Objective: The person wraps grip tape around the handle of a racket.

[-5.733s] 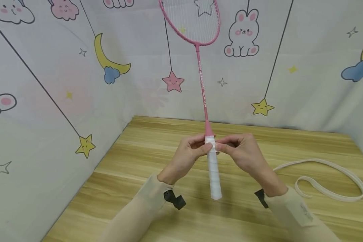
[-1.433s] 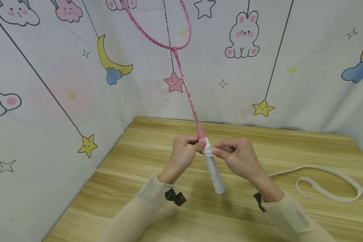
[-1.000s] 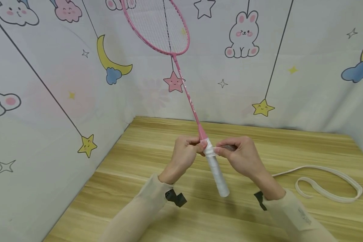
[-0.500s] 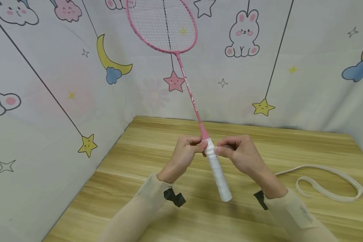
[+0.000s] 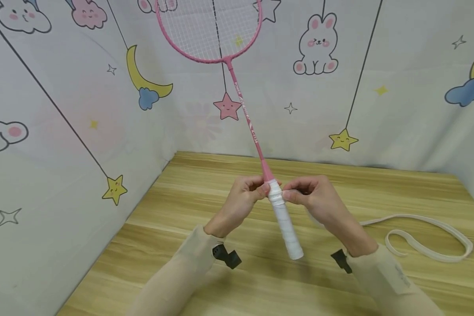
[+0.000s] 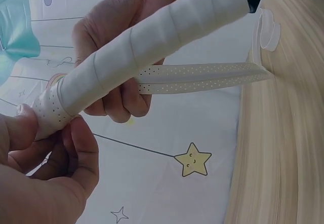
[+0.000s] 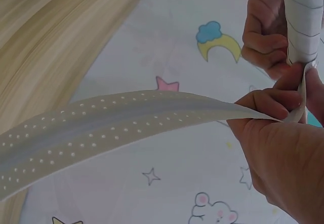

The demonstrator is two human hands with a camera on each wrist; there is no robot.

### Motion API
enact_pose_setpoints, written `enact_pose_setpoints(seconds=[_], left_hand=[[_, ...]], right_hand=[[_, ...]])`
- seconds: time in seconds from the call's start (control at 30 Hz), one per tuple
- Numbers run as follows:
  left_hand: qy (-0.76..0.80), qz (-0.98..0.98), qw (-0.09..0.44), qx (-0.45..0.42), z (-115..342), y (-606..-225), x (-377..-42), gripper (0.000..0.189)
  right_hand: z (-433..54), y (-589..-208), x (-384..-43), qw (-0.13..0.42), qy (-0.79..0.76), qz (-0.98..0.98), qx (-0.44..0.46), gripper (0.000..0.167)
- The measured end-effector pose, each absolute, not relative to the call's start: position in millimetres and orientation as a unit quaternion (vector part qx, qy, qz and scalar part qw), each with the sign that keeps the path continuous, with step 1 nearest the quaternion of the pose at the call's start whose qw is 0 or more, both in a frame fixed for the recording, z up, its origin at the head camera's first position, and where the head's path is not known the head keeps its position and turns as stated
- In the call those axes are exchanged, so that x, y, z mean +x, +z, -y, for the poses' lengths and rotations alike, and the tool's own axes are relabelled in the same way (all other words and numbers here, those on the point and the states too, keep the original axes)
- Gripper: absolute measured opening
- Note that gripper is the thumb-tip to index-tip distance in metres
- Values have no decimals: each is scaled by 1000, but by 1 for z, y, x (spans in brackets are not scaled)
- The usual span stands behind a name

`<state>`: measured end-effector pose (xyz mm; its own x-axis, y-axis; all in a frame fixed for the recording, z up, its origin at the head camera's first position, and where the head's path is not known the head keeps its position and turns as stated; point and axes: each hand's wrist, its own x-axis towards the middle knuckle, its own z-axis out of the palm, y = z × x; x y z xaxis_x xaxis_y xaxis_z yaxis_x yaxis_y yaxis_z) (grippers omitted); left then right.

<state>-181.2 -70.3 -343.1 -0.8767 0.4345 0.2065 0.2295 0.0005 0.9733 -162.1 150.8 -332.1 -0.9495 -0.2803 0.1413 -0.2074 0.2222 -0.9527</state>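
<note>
Left hand (image 5: 240,196) pinches badminton racket handle (image 5: 285,221); right hand (image 5: 317,199) pinches perforated grip tape (image 7: 106,120). Top wound; lower handle unwound, long tail (image 5: 450,259) left.

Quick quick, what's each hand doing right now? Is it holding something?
Left hand: closed, gripping the top of the racket's white handle.
Right hand: closed, pinching the dotted white tape.

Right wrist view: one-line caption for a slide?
Right hand pinches perforated grip tape leading to the wrapped badminton racket handle, held by the left hand.
</note>
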Motion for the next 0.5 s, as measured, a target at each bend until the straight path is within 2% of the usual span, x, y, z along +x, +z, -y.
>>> enact_pose_setpoints(seconds=[0.2, 0.27, 0.4, 0.43, 0.5], left_hand=[[697, -663, 110, 249, 73, -347, -186, 39], [705, -653, 118, 251, 74, -348, -187, 52], [719, -629, 140, 259, 74, -352, -190, 92], [720, -625, 145, 264, 74, -353, -191, 99], [722, -618, 152, 272, 73, -353, -191, 97]], right_hand=[[-150, -333, -165, 40, -599, -787, -144, 21], [-150, -335, -167, 56, -608, -779, -144, 19], [-151, -339, -172, 102, -644, -743, -153, 13], [-152, -341, -172, 114, -654, -731, -160, 15], [-153, -343, -174, 138, -676, -701, -178, 19]])
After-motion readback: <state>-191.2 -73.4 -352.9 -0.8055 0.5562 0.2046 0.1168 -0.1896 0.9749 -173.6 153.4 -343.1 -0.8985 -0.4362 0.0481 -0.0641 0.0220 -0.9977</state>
